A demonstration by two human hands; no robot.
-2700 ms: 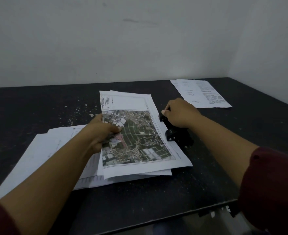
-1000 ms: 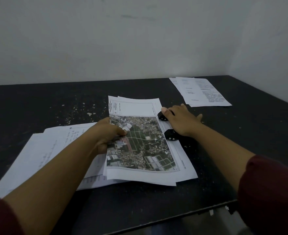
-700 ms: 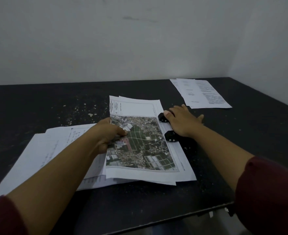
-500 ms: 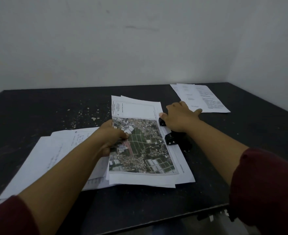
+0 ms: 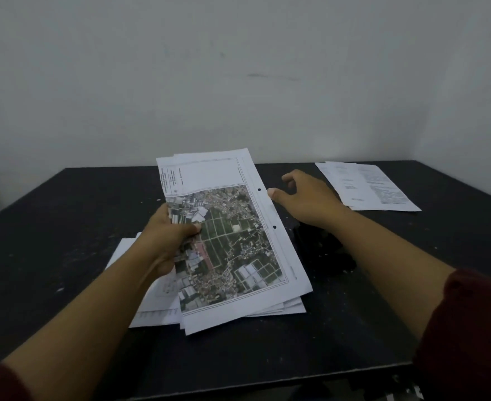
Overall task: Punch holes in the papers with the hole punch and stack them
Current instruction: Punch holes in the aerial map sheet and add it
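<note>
Left hand pinching the sheaf by its left edge, thumb on the map print, fingers underneath, far end tilted up off the table. Lifted that way, probably, to carry the set clear of the punch without letting the sheets slide apart. Two fresh holes visible along the sheaf's right margin, so punching of this lot judged done.

Right hand right of the sheaf, just off its holed edge, fingers loosely curled around nothing, thumb tip near the margin; ready, it seems, to steady or take the paper.

Punch right of the sheaf, low and dark on the table, under the right forearm, released.

Loose pile lying partly under the sheaf, to its left. Second pile far right of the sheaf, well apart, flat: likely the stack for finished sheets, though not certain which.
</note>
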